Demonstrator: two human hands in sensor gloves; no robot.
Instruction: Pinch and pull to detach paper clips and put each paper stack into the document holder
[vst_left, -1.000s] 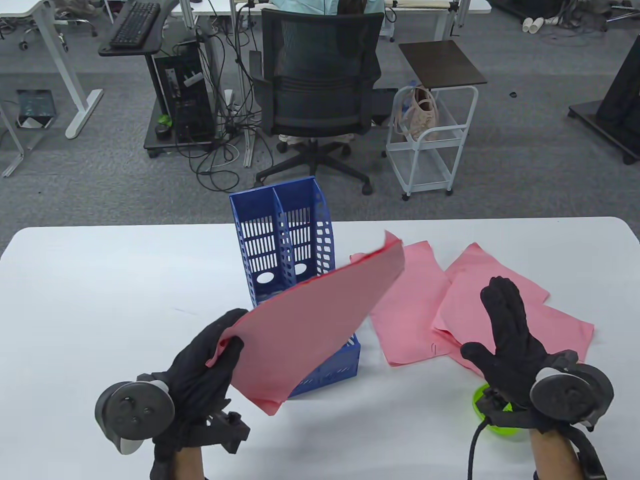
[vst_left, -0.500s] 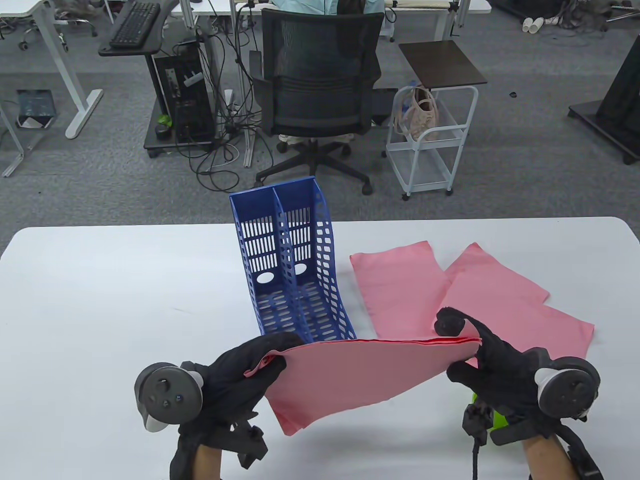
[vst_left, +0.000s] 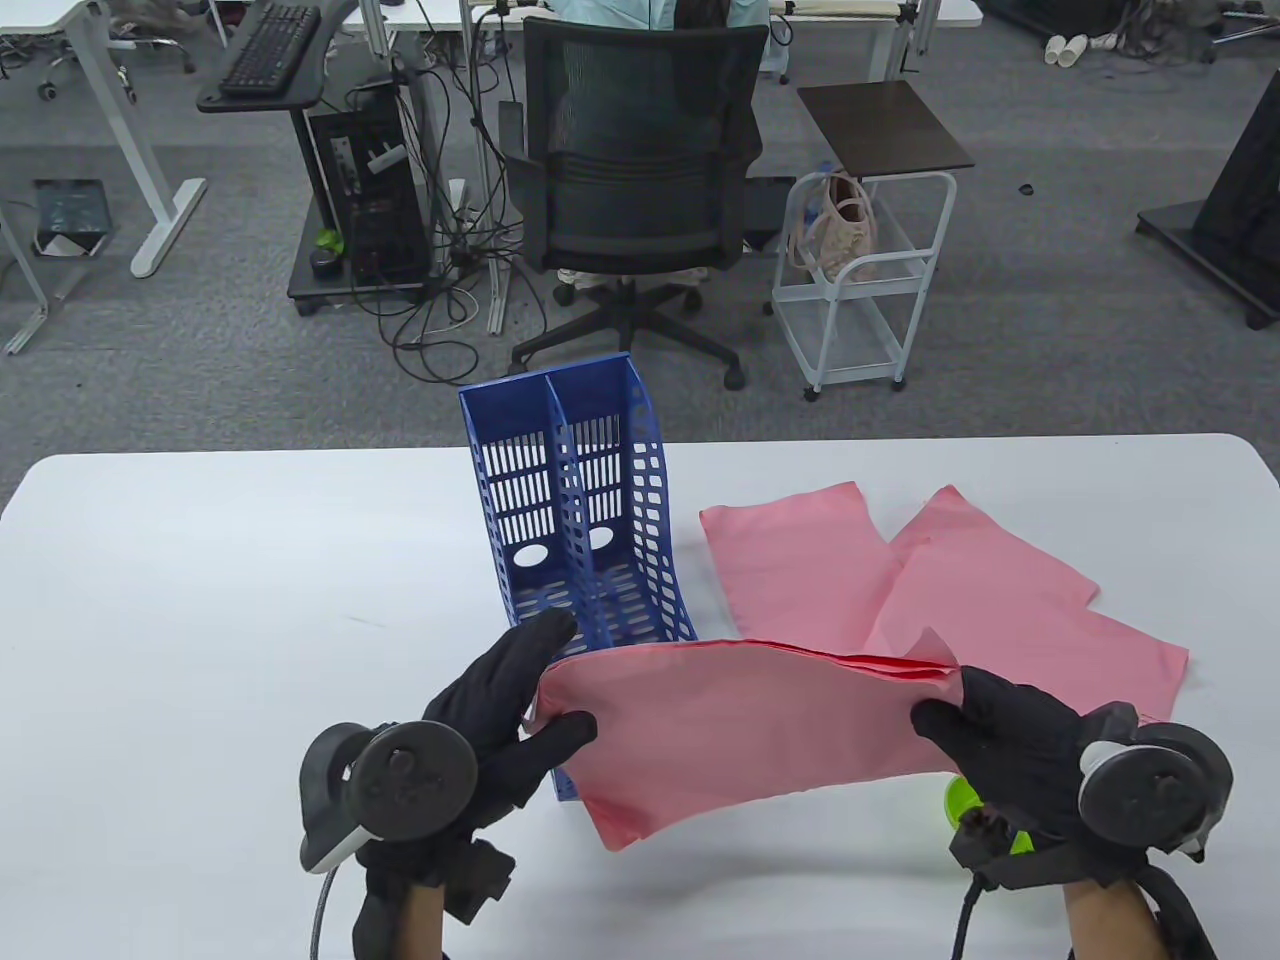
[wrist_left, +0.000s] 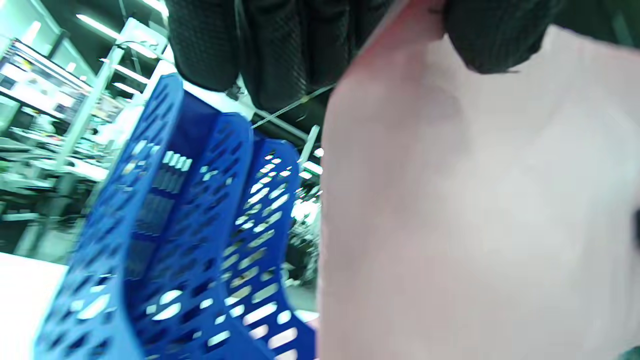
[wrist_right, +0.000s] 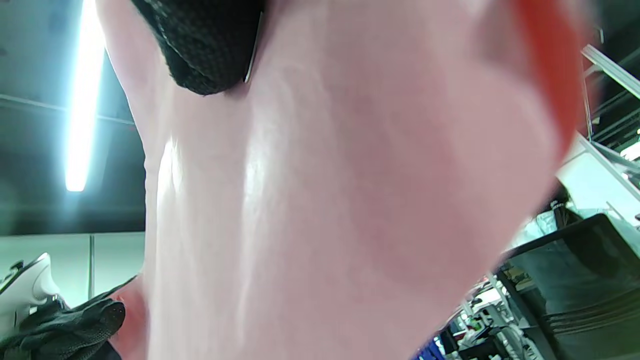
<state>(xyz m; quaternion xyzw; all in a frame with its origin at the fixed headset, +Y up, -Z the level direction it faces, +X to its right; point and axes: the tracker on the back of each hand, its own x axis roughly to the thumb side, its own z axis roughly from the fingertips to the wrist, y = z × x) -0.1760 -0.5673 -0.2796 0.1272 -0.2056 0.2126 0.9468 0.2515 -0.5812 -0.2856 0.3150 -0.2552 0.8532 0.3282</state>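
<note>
On white table (vst_left: 200, 560) | both grips pinching pink paper stack (vst_left: 740, 720) | grey carpet (vst_left: 1050, 330) behind

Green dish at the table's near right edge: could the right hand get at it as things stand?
Probably not at once. The right hand pinches the held pink paper stack, sharing it with the left hand, and the green dish lies mostly hidden beneath the right hand. It is near, but the hand is occupied.

Both hands raised, apart; left hand (vst_left: 500, 700) pinching, thumb forward; right hand (vst_left: 1000, 740) pinching likewise.
</note>
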